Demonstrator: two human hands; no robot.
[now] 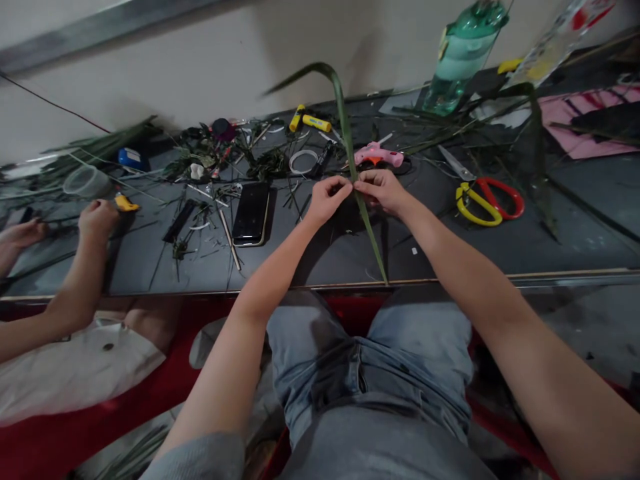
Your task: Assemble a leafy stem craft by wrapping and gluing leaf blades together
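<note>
A long green leaf strip [344, 120] arches up over the dark table [450, 247] and runs down to the front edge. My left hand [327, 197] and my right hand [383, 189] meet at the middle of it, both with fingers closed and pinching the leaf from either side. A black phone [251, 213] lies just left of my left hand. A pink glue gun [379, 156] sits right behind my hands.
Red and yellow scissors [487, 200] lie to the right. A green bottle [460, 57] stands at the back. Leaf scraps, sticks, yellow tools and a wire coil litter the left and back. Another person's hand [97, 219] rests at the left.
</note>
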